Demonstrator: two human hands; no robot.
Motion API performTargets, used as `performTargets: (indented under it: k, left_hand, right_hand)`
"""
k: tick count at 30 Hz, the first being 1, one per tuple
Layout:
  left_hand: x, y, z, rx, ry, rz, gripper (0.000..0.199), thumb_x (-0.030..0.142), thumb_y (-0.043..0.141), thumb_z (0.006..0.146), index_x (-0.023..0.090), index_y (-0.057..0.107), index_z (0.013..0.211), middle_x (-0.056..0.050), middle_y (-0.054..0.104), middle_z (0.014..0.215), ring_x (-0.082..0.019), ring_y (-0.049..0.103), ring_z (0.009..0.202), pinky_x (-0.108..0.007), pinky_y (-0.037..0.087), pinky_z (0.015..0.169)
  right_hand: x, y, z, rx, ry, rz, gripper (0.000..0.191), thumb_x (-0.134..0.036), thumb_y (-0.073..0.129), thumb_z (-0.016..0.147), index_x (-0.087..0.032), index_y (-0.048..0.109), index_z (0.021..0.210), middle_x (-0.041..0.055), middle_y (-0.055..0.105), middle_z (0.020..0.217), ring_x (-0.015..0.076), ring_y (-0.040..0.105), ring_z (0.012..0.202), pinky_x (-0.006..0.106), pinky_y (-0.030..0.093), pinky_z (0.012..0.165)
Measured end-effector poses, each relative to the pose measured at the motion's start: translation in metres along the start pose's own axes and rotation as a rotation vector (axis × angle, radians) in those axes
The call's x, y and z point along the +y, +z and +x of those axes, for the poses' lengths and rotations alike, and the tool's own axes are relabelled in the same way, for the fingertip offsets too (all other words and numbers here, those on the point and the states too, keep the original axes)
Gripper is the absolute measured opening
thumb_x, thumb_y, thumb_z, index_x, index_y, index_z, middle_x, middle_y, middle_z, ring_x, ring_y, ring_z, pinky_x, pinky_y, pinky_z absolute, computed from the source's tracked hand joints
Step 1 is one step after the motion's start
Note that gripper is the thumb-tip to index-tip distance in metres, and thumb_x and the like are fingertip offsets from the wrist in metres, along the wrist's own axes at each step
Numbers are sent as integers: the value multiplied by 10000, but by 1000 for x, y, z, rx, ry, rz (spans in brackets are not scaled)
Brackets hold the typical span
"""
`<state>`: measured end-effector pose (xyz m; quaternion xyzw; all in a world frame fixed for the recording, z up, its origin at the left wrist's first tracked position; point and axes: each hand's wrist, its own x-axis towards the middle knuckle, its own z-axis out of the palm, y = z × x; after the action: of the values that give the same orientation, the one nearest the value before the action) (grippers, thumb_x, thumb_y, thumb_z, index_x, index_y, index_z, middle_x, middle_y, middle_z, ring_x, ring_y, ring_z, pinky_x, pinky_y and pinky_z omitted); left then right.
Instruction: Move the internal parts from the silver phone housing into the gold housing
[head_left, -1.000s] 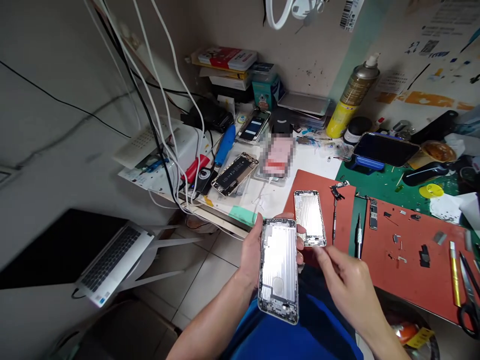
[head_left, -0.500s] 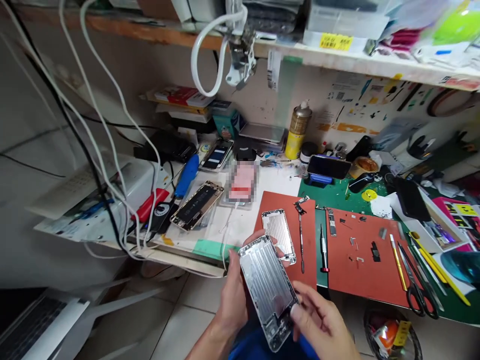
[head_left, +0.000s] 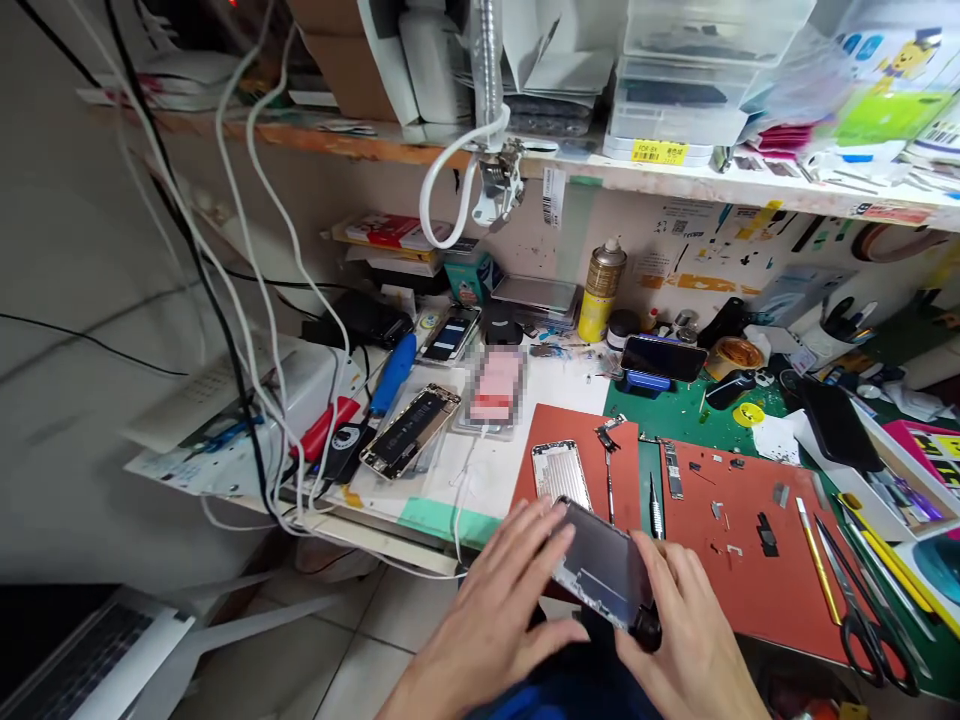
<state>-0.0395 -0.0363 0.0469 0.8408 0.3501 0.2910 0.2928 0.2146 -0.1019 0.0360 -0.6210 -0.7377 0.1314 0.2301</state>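
Observation:
A metal phone housing [head_left: 606, 560] is tilted in front of me at the bench's front edge. My right hand [head_left: 679, 620] grips its right end between thumb and fingers. My left hand [head_left: 510, 600] lies against its left end, fingers stretched out and thumb apart. Just behind, a second silver housing [head_left: 561, 470] rests on the red mat [head_left: 529, 440], partly hidden by the held one. A small part [head_left: 611, 432] and a thin metal tool [head_left: 610, 485] lie to its right, with a screwdriver [head_left: 655, 510] beyond them.
Scissors [head_left: 870, 630], tweezers and small phone parts are on the right mat [head_left: 720, 590]. An opened phone [head_left: 410, 430] and a red-handled tool [head_left: 324, 428] sit left. White cables [head_left: 259, 290] hang at the left. A lamp arm [head_left: 495, 180] hangs below the shelf [head_left: 585, 170].
The held housing has turned from steeply upright to lying more sideways. My left hand has moved from gripping its left edge to spreading over its left end. The view has shifted upward.

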Motion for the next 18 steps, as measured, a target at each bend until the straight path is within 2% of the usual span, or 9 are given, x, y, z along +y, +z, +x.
performTargets:
  k: [1, 3, 7, 9, 12, 15, 18]
  left_hand:
    - [3, -5, 1, -106, 75, 133, 953, 508, 767, 955, 298, 244, 1723, -146, 449, 1708, -372, 367, 1611, -591, 317, 1324]
    - [10, -12, 7, -245, 157, 280, 1027, 531, 758, 957, 228, 163, 1737, -169, 500, 1669, -356, 425, 1582, -570, 314, 1332]
    - [23, -18, 18, -385, 203, 368, 917, 442, 721, 995, 144, 222, 1705, -186, 639, 1527, -355, 601, 1426, -514, 398, 1277]
    - [24, -18, 19, -413, 190, 370, 901, 445, 721, 988, 153, 245, 1695, -189, 643, 1518, -364, 616, 1398, -496, 429, 1240]
    - [21, -14, 15, -414, 174, 333, 953, 486, 746, 964, 194, 222, 1705, -184, 636, 1528, -365, 614, 1392, -491, 439, 1221]
    - [17, -10, 16, -395, 188, 291, 1006, 571, 754, 947, 201, 215, 1712, -184, 659, 1491, -365, 639, 1353, -499, 479, 1185]
    - [18, -11, 22, -399, 215, 263, 953, 586, 719, 971, 194, 247, 1700, -176, 674, 1466, -349, 649, 1339, -499, 480, 1187]
  right_hand:
    - [1, 0, 1, -34, -53, 7, 849, -138, 636, 847, -245, 341, 1636, 135, 652, 1298, 322, 673, 1149, 437, 644, 912]
    - [3, 5, 1, -90, -140, 33, 909, -75, 619, 762, -225, 368, 1623, 137, 653, 1311, 320, 668, 1164, 439, 639, 951]
    - [8, 20, -6, -168, -153, 77, 1037, -43, 620, 613, -201, 415, 1617, 143, 662, 1325, 344, 666, 1191, 482, 628, 1014]
    - [13, 22, -10, -218, -130, 93, 1032, -53, 638, 628, -223, 431, 1624, 138, 660, 1362, 348, 664, 1224, 489, 614, 1052]
    - [20, 17, -13, -275, -130, 134, 982, -111, 710, 731, -267, 409, 1652, 128, 664, 1411, 343, 665, 1266, 481, 591, 1094]
    - [23, 10, -13, -289, -125, 183, 966, -200, 784, 820, -298, 359, 1682, 131, 667, 1439, 336, 673, 1287, 448, 593, 1088]
    - [25, 8, -14, -290, -117, 209, 924, -262, 796, 876, -299, 353, 1687, 139, 683, 1411, 325, 696, 1263, 428, 596, 1078]
